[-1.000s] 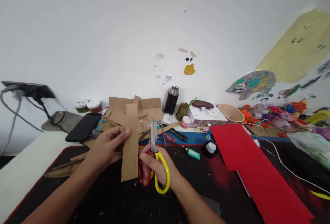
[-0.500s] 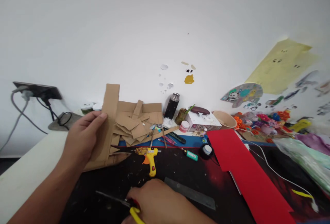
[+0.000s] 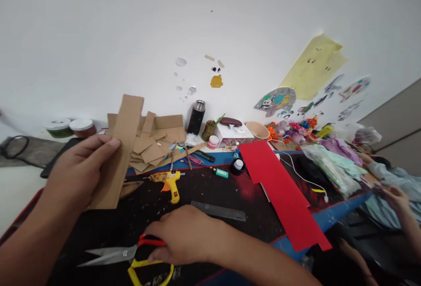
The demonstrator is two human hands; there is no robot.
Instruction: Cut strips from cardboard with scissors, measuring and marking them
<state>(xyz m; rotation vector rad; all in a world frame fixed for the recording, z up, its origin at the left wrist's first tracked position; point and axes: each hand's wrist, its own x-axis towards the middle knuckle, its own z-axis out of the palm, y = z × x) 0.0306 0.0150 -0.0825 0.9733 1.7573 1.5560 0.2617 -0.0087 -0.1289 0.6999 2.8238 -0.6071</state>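
Upright in my left hand (image 3: 87,165) is a strip of brown cardboard (image 3: 123,145), pinched by its left edge between thumb and fingers. My right hand (image 3: 180,235) has its fingers around the red handle of the scissors (image 3: 115,254). The scissor blades are parted and point left, low over the dark tabletop. Behind my right hand lies a clear ruler (image 3: 220,211), and beyond it a yellow glue gun (image 3: 173,186). Cut cardboard pieces (image 3: 153,150) are heaped behind the strip.
Red card (image 3: 283,194) covers part of the dark table (image 3: 131,216) at right. A black bottle (image 3: 196,118), plant pot, pink jar and tissue box (image 3: 233,132) stand along the wall. Another person's hand (image 3: 396,198) shows at far right, beside plastic bags (image 3: 332,172).
The view has swung right, bringing another person into sight. The scissors now show parted blades and both handle loops. The cardboard strip stays in my left hand, now tilted more.
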